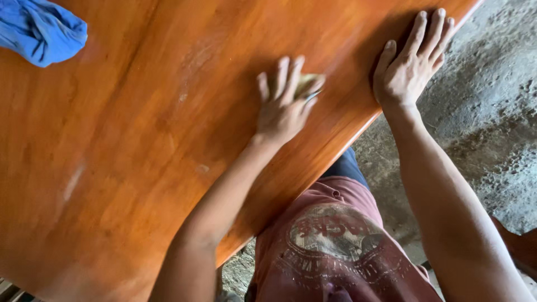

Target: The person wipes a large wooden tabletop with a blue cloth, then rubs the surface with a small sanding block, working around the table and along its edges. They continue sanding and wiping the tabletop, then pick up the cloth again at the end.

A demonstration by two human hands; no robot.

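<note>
Left hand (285, 103) is pressed flat on the tabletop (123, 156) with a small yellowish pad (307, 84) pinned under the fingers, sandpaper or a folded rag, can't tell which since it's blurry. Fingers are spread over it rather than pinching, presumably so the pressure goes down evenly into the wood.

Right hand (411, 64) lies open and flat near the tabletop's edge, holding nothing, fingers pointing away from the body. Looks like it's there to brace the person while they lean over.

The tabletop is glossy orange-brown wood with a few pale scuffs. A crumpled blue cloth (42, 31) sits well apart at the far corner. Rough grey concrete floor (492, 128) shows beyond the edge.
</note>
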